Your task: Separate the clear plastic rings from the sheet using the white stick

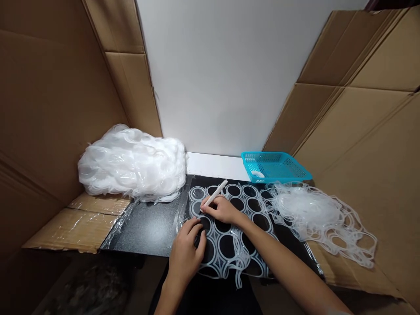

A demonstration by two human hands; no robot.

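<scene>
While the right hand (223, 210) grips a stick (215, 193), left hand (187, 248) unclenched, the basket (282, 179) holds white material (257, 174).

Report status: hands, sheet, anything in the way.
Right hand holding slim white tool over spread ring-patterned sheet. Left hand at sheet's left side. Loose strips bunched across sheet's near edge.

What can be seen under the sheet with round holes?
Through many holes of the sheet, a black surface shows. What lies directly beneath the left hand and right hand cannot be seen, because they cover it.
</scene>
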